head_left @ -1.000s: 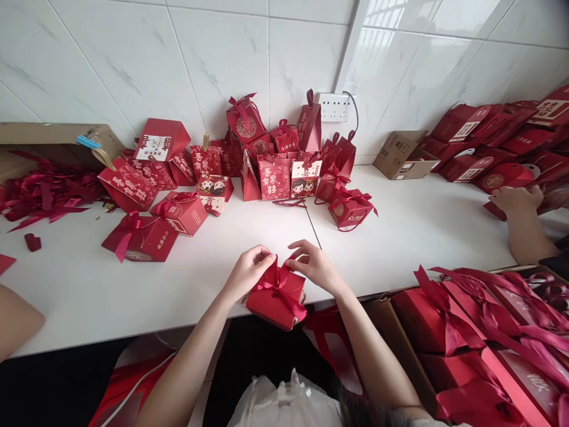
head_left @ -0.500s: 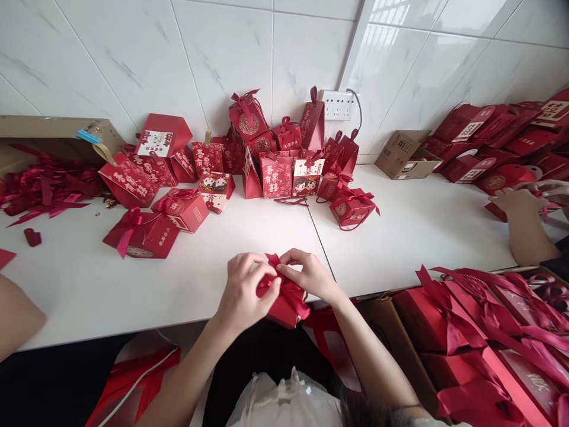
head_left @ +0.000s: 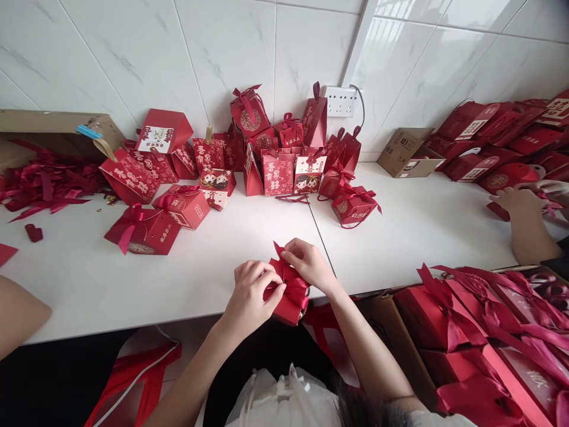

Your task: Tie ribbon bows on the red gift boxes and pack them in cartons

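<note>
Head view has the left hand (head_left: 250, 298) and right hand (head_left: 310, 265) pinching the ribbon (head_left: 294, 288) on a small red box (head_left: 288, 309) held over the white table (head_left: 133, 284)'s near edge, where a slipped pinch could undo the bow or drop the box.

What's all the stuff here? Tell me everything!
ribboned gift box: one, red, near edge, in both hands
small gift boxes: many, red, against the back wall
loose ribbons: many, dark red, far left
big cardboard box: one, brown, back left
small cardboard box: one, brown, back right
flat boxes: many, red, far right
carton of ribboned boxes: one, brown, lower right
wall socket: one, white, back wall
table: one, white
co-worker's hand: one, right edge
another person's arm: one, left edge
left hand: on the bow
right hand: on the ribbon
</note>
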Available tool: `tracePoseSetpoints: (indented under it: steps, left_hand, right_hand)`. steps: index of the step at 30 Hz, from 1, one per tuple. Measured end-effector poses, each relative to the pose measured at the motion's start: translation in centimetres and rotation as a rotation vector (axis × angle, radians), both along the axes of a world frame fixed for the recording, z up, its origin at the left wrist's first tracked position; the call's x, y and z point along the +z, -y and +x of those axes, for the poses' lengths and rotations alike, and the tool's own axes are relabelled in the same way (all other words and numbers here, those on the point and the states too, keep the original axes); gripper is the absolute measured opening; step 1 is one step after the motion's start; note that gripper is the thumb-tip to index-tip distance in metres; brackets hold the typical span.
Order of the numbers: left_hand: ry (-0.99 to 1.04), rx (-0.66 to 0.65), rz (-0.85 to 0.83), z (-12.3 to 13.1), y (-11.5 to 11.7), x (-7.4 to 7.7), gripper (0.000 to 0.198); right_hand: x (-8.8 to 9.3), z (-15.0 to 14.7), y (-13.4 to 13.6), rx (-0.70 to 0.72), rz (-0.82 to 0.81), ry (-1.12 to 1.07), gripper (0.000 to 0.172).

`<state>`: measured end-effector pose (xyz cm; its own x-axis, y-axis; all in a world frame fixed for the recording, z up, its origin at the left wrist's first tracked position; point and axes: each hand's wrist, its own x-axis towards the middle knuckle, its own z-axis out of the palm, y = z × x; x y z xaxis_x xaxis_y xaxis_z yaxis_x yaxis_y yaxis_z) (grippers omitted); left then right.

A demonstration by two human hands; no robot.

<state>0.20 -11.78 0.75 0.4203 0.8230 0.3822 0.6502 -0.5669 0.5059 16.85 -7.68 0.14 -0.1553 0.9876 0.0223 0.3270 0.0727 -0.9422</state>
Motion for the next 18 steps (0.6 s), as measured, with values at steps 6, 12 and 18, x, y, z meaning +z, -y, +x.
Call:
tracePoseSetpoints:
  steps: [6, 12, 18]
  left_hand:
    - [0.007, -0.002, -0.024, 0.0, 0.0, 0.0, 0.012]
    - [0.024, -0.005, -0.038, 0.2, -0.2, 0.2, 0.012]
    - [0.022, -0.003, -0.043, 0.2, -0.1, 0.2, 0.011]
  right_hand:
    - [0.3, 3.1, 0.8, -0.050, -0.080, -0.019, 0.038]
    - [1.0, 6.3, 4.1, 0.152, -0.219, 0.074, 0.038]
    - [0.7, 4.8, 2.6, 0.046, -0.151, -0.133, 0.033]
